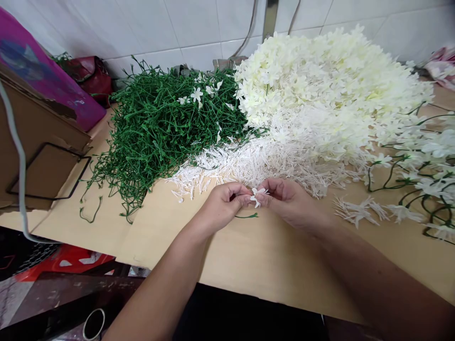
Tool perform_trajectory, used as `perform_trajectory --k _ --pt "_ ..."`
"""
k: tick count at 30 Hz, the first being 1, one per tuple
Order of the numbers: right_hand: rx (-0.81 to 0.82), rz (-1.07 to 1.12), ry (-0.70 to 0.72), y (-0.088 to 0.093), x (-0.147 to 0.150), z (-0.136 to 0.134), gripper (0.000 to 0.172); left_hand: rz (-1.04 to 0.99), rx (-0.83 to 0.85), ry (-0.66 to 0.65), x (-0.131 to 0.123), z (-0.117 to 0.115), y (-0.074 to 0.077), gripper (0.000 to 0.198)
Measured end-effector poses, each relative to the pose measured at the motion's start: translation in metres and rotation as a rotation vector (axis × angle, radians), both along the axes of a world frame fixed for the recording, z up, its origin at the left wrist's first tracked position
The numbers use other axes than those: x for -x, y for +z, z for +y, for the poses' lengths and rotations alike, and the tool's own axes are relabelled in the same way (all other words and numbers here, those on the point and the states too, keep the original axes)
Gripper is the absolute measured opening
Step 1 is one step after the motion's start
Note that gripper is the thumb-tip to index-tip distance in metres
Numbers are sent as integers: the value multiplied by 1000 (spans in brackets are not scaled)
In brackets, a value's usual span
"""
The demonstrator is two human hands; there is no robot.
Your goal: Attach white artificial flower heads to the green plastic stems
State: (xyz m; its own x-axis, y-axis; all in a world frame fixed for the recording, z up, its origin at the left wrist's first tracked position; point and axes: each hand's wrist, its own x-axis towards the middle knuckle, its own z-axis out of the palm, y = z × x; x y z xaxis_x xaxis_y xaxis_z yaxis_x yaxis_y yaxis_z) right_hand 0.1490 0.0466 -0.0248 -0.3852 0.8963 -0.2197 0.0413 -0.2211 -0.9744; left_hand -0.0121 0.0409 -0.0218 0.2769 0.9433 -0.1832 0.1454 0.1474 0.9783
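A small white artificial flower (255, 198) is pinched between my two hands, above the front of the cardboard. My left hand (226, 202) is closed, with thumb and forefinger meeting at the flower's left edge. On the other side, my right hand (286, 201) grips the same flower between thumb and fingers. Just below the fingertips a short green plastic stem (248, 216) shows; its left part is hidden by my left hand, and I cannot tell whether it is held. Thin white stamen pieces (280, 163) lie heaped right behind my hands.
Green plastic stems (167, 113) form a big pile at back left, with a few white blossoms on top. White petals (320, 80) are mounded at back right. Assembled flowers on stems (435, 184) lie at far right. A cardboard box (39, 128) stands at left.
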Motion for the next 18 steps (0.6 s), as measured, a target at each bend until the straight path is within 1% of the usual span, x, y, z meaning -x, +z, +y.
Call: perform_trajectory --k 3,12,15,18 --pt "-45 -45 -6 -2 2 -1 26 0 7 -3 0 0 0 11" --pt "-8 23 -2 -9 5 0 27 -71 40 25 -3 0 -2 13" --pt "50 50 11 -9 2 2 29 -67 21 28 -5 1 -3 12" --pt "126 172 12 -7 -1 3 30 -52 2 22 -7 2 -2 10"
